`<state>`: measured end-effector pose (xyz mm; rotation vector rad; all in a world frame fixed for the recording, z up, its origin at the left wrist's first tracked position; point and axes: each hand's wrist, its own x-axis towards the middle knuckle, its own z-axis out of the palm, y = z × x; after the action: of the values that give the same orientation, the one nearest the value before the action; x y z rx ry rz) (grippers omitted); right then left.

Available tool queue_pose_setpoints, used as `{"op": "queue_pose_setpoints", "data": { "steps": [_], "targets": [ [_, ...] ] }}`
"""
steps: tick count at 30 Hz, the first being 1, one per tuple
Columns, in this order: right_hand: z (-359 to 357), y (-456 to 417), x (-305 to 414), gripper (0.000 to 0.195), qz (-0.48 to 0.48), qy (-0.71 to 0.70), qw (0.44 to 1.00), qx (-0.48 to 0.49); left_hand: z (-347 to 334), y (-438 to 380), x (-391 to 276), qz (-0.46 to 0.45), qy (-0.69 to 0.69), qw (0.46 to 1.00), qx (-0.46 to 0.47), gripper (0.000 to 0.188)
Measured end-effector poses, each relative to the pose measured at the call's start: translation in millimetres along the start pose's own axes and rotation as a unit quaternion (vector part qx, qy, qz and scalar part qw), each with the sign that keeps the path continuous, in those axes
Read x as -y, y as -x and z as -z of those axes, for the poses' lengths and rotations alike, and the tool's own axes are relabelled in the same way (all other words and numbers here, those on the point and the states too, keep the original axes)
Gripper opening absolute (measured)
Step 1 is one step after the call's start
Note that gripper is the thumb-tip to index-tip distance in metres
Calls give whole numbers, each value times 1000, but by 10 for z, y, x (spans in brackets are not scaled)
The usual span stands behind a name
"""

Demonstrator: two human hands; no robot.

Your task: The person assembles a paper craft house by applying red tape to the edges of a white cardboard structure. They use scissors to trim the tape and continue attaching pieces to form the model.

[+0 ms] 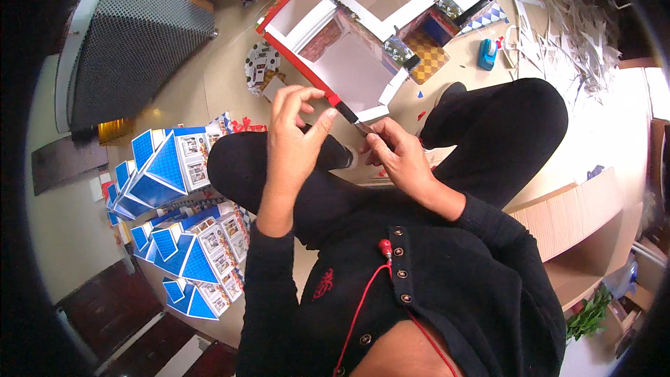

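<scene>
Between my knees and beyond them stands a large open paper model house (349,70), its white inner walls facing up and red strips along its rim. My left hand (297,125) is at the near corner of that rim, its fingertips close to or touching the red edge (314,81). Thumb and forefinger are apart with nothing seen between them. In my right hand (400,154) is a small slim tool with a grey metal tip (362,127), perhaps a craft knife. Its tip meets the black end of the rim; my fingers hide most of the handle.
Finished paper houses with blue roofs (167,167) stand left of my leg. A teal tape dispenser (487,54) sits beyond my right knee, near a heap of white paper strips (573,36). Printed card pieces (261,68) lie left of the model. An open cardboard box (570,209) is at right.
</scene>
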<state>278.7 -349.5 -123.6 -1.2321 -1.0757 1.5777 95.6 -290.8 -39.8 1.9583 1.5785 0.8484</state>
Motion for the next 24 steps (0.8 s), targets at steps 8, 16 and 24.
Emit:
{"op": "queue_pose_setpoints", "data": {
  "steps": [8, 16, 24],
  "targets": [
    [25, 8, -40, 14, 8, 21, 1000, 5, -275, 37, 52, 28, -15, 999, -35, 26],
    [29, -13, -73, 13, 21, 47, 999, -2, -295, -80, 117, -10, -17, 998, -52, 13],
    [31, -47, -251, 12, 89, 129, 987, -31, 779, -1116, 84, -179, -100, 933, -295, 9]
  ]
}}
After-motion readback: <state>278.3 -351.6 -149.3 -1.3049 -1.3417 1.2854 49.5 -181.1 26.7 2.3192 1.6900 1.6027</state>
